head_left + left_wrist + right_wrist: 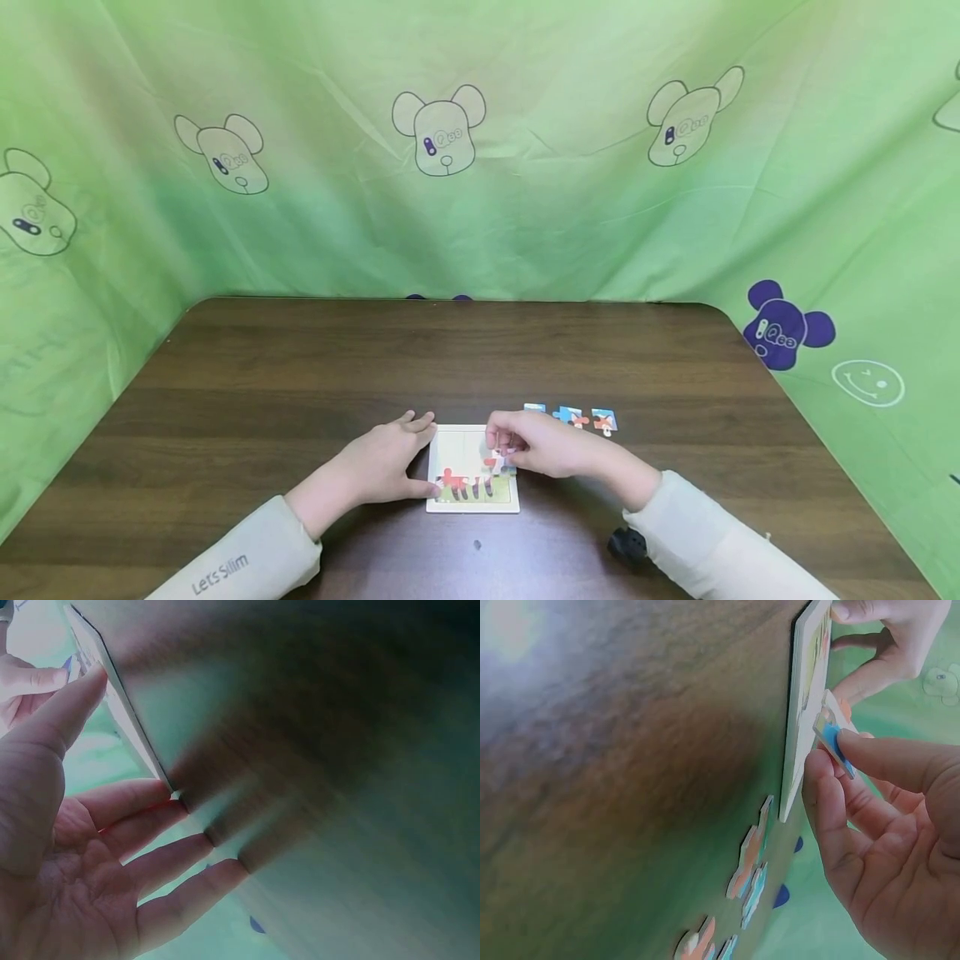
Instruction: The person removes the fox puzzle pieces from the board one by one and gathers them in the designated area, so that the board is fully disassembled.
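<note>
We list, first, one white-framed jigsaw tray (472,510), flat on the dark wood-grain tabletop (337,358), its near row filled with fitted pieces (472,492) showing striped legs on green, its far left part bare and pale. Item: one left hand (386,467), fingers spread, thumb at the tray's near left corner, the other fingertips by its left side. Item: one right hand (536,443), pinching between thumb and fingers a single puzzle piece (829,733) with blue on it, held at the tray's right side; we cannot tell whether piece and tray touch. Beyond the tray, towards the right, we count loose puzzle pieces (603,419) in blue, orange and white. Also entered: a black object (627,546) beside the right sleeve (690,521), and a green curtain (525,233) printed with cartoon bear heads.
</note>
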### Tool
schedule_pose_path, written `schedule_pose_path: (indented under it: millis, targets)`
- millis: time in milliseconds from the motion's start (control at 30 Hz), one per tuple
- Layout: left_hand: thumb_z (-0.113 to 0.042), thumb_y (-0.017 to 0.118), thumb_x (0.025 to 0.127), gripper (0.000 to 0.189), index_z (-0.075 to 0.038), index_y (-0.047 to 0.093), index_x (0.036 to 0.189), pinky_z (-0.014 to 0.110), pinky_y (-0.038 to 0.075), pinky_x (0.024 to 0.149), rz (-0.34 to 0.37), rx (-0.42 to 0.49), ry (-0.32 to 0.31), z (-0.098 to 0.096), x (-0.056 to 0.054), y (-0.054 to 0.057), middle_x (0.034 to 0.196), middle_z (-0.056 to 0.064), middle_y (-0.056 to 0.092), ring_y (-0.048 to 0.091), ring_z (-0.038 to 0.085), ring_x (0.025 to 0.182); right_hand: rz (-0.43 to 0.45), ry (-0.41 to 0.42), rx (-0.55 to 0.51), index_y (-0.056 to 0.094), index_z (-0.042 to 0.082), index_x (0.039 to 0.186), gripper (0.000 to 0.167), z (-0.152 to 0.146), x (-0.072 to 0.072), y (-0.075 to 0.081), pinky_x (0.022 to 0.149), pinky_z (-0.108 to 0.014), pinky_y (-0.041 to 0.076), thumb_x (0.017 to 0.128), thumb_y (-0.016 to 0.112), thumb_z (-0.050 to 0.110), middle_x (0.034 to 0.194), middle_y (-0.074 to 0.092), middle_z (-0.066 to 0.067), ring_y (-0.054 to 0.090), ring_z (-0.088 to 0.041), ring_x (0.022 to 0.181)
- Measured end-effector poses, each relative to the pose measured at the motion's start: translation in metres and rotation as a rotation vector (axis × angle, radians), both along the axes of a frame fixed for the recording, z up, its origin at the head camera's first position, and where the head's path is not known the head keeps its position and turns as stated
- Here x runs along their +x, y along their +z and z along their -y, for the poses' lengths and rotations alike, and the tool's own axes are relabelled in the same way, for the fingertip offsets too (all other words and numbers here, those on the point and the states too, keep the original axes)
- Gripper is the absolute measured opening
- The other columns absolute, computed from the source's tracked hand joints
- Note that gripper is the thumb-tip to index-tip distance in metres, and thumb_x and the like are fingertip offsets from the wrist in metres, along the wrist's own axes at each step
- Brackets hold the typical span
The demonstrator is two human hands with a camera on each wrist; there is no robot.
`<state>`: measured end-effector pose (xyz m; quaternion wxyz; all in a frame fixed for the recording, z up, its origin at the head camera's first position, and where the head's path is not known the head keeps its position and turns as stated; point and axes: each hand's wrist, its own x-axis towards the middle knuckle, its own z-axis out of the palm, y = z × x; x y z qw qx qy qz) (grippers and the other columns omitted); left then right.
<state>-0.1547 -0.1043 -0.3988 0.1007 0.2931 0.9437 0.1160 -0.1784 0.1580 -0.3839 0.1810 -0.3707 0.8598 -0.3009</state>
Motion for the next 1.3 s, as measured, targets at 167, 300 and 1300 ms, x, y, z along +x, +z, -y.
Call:
schedule_pose_path:
  millis: [167, 300, 1300]
  targets:
    - [-0.048, 0.077, 0.081, 0.082, 0.004, 0.052, 0.14, 0.056, 0.047, 0.104, -0.005, 0.001, -0.006, 0.0, 0.0, 0.0, 0.151, 0.02, 0.047, 0.047, 0.046, 0.136, 0.02, -0.009, -0.009, 0.057, 0.01, 0.096, 0.019, -0.005, 0.001, -0.001, 0.065, -0.019, 0.042, 0.089, 0.06, -0.008, 0.076, 0.047, 0.007, 0.045, -0.004, 0.071]
    - [-0.048, 0.077, 0.081, 0.082, 0.004, 0.052, 0.14, 0.057, 0.047, 0.104, -0.008, 0.0, -0.009, 0.0, 0.0, 0.0, 0.151, 0.02, 0.048, 0.047, 0.045, 0.136, 0.013, -0.024, -0.007, 0.057, 0.01, 0.096, 0.02, -0.01, 0.004, 0.0, 0.066, -0.019, 0.043, 0.088, 0.06, -0.008, 0.077, 0.048, 0.007, 0.046, -0.004, 0.073]
    - [-0.045, 0.079, 0.08, 0.082, 0.007, 0.053, 0.138, 0.058, 0.047, 0.103, -0.017, 0.023, -0.011, 0.0, 0.0, 0.001, 0.15, 0.021, 0.048, 0.049, 0.045, 0.135, 0.078, -0.132, -0.103, 0.06, 0.008, 0.098, 0.018, -0.074, 0.009, 0.007, 0.061, -0.023, 0.052, 0.088, 0.06, -0.007, 0.08, 0.06, -0.002, 0.058, -0.007, 0.067]
